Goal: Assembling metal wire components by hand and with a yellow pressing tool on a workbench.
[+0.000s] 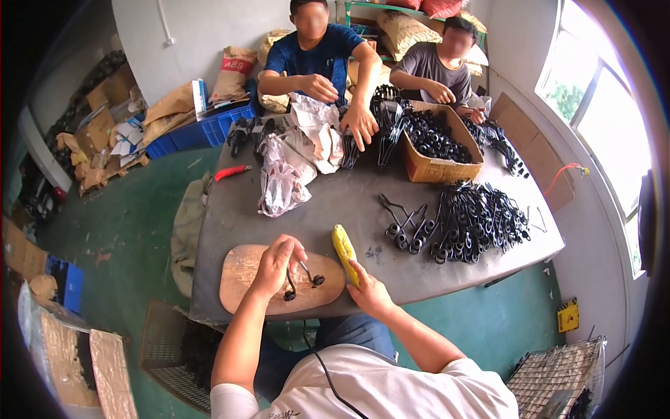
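Observation:
My left hand [279, 262] pinches a bent black wire piece [305, 269], whose ends carry black ring-shaped knobs. Those ends rest on a rounded wooden board [241, 279] at the table's near edge. My right hand [373, 293] is closed at the near end of a long yellow bar [342, 244]. The bar looks wrapped and points away from me, lying beside the board's right end. To the right, a large heap of black wire pieces with rings [481, 223] sits on the table, with a few looser ones [407, 227] at its left.
An open cardboard box [443, 170] of small black parts stands at the back of the dark table [335, 199]. Crumpled plastic bags [283, 181] and a red-handled tool [232, 172] lie at the left. Two people [314, 63] work across the table. A mesh crate [174, 349] stands below left.

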The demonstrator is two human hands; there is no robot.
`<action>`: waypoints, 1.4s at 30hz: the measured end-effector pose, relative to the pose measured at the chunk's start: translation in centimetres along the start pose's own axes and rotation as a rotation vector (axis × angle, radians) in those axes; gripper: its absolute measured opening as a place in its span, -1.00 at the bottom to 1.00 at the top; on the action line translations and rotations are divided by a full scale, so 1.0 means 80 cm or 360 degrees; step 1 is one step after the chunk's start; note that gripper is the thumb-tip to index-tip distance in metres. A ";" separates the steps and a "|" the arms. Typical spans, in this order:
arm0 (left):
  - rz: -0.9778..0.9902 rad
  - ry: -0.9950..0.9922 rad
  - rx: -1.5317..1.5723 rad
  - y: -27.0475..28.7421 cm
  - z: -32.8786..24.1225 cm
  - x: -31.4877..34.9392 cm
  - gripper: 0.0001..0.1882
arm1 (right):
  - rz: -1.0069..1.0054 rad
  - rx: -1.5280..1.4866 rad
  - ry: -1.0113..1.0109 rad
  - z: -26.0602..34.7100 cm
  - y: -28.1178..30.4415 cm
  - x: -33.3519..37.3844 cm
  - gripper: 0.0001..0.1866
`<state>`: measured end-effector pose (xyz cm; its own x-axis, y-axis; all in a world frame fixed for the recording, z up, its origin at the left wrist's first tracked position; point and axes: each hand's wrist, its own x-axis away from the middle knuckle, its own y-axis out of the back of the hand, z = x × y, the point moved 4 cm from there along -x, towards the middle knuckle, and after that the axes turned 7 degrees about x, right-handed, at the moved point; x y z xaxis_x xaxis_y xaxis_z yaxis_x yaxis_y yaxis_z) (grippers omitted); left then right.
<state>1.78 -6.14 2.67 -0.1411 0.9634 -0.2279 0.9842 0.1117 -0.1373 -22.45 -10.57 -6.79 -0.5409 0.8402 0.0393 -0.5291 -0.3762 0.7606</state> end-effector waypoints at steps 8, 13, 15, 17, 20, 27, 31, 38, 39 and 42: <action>-0.0345 0.0087 -0.0404 0.002 0.015 0.002 -0.79 | -0.0126 -0.0118 0.0065 -0.014 -0.014 -0.007 -0.25; -0.0531 -0.0467 -0.0882 -0.019 0.020 -0.006 -0.72 | 0.0125 -0.0599 -0.0337 -0.001 0.026 0.013 -0.27; -0.0573 -0.0566 -0.1063 -0.016 0.017 0.000 -0.75 | 0.0212 -0.0772 -0.0406 0.029 0.040 0.025 -0.27; -0.0601 -0.0545 -0.1111 -0.018 0.014 0.005 -0.78 | 0.0069 -0.0811 -0.0158 0.061 0.054 0.039 -0.28; -0.0663 -0.0572 -0.1249 -0.015 0.007 0.014 -0.73 | -0.0134 -0.0555 0.0121 0.102 0.076 0.056 -0.36; -0.0675 -0.0553 -0.1192 -0.029 0.012 0.000 -0.67 | -0.0013 -0.0248 0.0229 0.082 0.005 0.039 -0.34; -0.0680 -0.0607 -0.1130 -0.027 0.009 0.010 -0.71 | 0.0106 -0.0422 0.0195 0.063 -0.003 0.029 -0.34; -0.0611 -0.0591 -0.0815 -0.035 0.027 0.040 -0.67 | -0.0126 -0.0468 0.0059 -0.005 0.000 -0.029 -0.34; -0.0582 -0.0542 -0.0754 -0.040 0.026 0.045 -0.68 | -0.0220 0.0045 0.0170 0.004 0.010 -0.032 -0.37; -0.0557 -0.0713 -0.0614 -0.044 0.021 0.056 -0.72 | -0.0539 0.0860 0.0504 -0.010 0.027 -0.054 -0.46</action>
<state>-2.50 -2.64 0.48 -0.4066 0.6704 -0.6207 0.8286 0.5568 0.0585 -21.79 -15.31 -5.84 -0.6115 0.6917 -0.3842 -0.3481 0.2009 0.9157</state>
